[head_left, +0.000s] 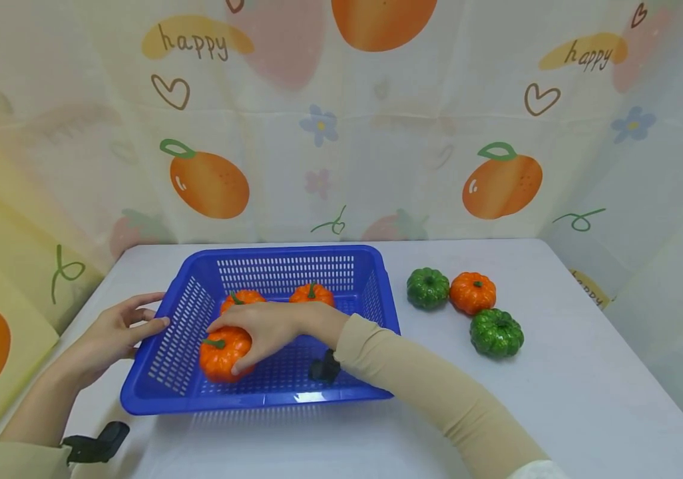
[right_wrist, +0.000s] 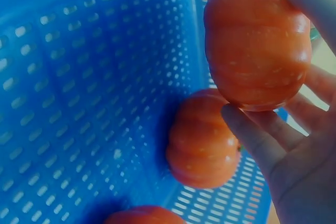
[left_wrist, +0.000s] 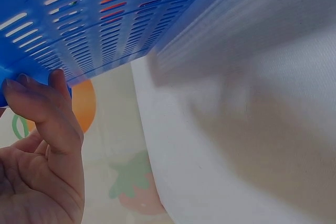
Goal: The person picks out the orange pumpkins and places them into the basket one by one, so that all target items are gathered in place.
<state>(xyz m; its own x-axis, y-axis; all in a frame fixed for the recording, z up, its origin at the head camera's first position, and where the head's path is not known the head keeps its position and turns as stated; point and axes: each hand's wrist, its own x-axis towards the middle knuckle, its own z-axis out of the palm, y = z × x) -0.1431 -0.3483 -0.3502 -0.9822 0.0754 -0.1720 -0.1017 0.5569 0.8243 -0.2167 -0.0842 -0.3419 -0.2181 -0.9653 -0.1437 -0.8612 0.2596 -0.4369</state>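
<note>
My right hand (head_left: 269, 326) grips a small orange pumpkin (head_left: 222, 354) with a green stem, above the left part of the blue plastic basket (head_left: 257, 401). In the right wrist view, thumb and fingers hold the pumpkin (right_wrist: 257, 40) at its sides, over the basket floor. Two more orange pumpkins lie inside: one (head_left: 244, 297) partly behind the hand, another (head_left: 313, 293) near the back wall. At the basket's left rim, my left hand (head_left: 108, 336) holds the edge between thumb and fingers; the left wrist view shows its fingers (left_wrist: 58, 114) against the slotted wall.
Right of the basket, a green pumpkin (head_left: 428, 288), an orange pumpkin (head_left: 472, 293) and another green pumpkin (head_left: 496, 333) stand close together on the white table (head_left: 581, 399). Behind the table hangs a printed cloth (head_left: 353, 159).
</note>
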